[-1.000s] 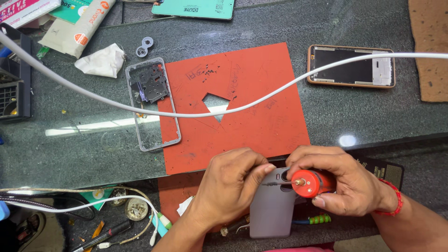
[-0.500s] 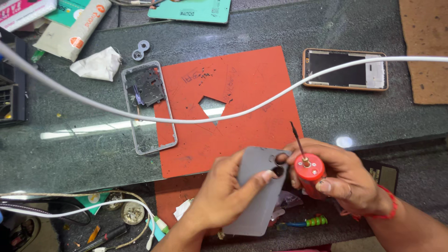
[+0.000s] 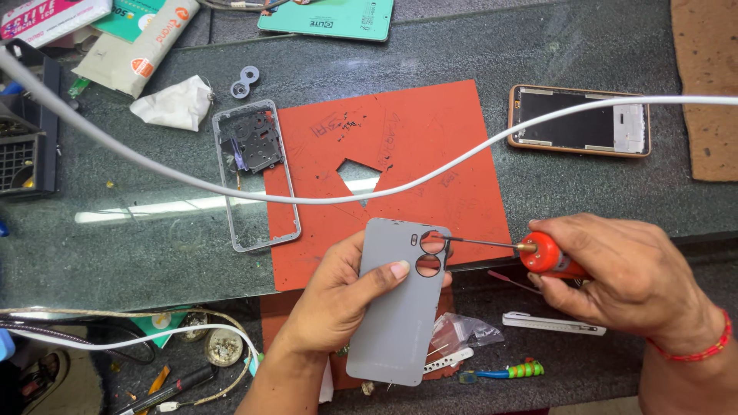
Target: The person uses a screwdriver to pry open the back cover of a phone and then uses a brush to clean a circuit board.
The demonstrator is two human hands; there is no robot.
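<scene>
Screwdriver tip reaches the camera cut-out of a grey phone back cover

At the worktop's near edge, the left hand [image 3: 338,307] grips the cover [image 3: 396,307], now turned upright; the right hand [image 3: 623,280], closed around the red screwdriver [image 3: 542,253], has swung its tip in.

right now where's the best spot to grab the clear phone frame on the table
Grip the phone frame by its long side rails near the bare lower half, coming from above; the upper half carries a dark board, and the right rail overlaps the red mat.
</scene>
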